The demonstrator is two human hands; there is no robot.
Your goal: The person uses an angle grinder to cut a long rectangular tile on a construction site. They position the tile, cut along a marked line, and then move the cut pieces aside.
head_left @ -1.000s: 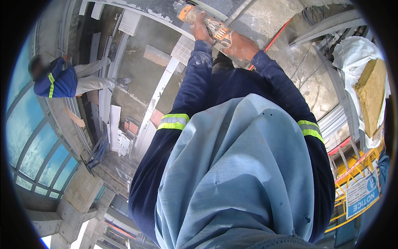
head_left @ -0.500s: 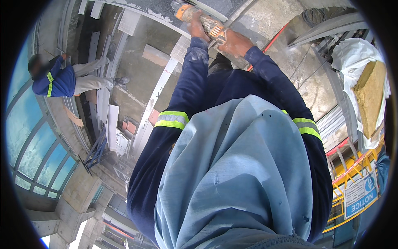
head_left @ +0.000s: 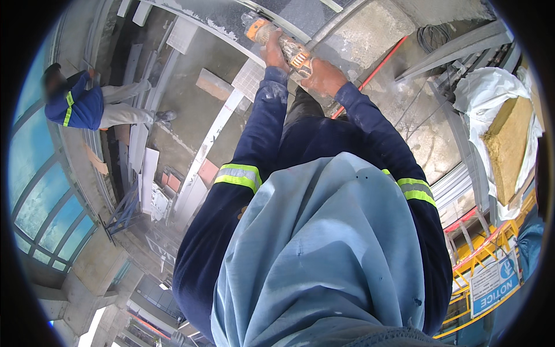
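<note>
Both my arms in dark blue sleeves with reflective bands reach forward over a pale blue cloth that covers my head and chest. My left hand point(head_left: 274, 55) grips the front of an orange power grinder point(head_left: 284, 45). My right hand point(head_left: 324, 78) grips its rear end. The grinder's head rests against the edge of a dark stone slab point(head_left: 231, 20) that lies on the dusty concrete floor. The disc itself is hidden.
A co-worker in a blue top with a yellow stripe point(head_left: 81, 107) bends over boards at the left. Tiles and white boards point(head_left: 214, 84) lie about the floor. A red hose point(head_left: 376, 69) runs past my right hand. White sacking over a yellowish block point(head_left: 509, 144) is at the right, above a yellow railing point(head_left: 491, 272).
Both hands and the grinder have shifted slightly back toward me along the slab edge. The grip is the same. The co-worker has barely moved.
</note>
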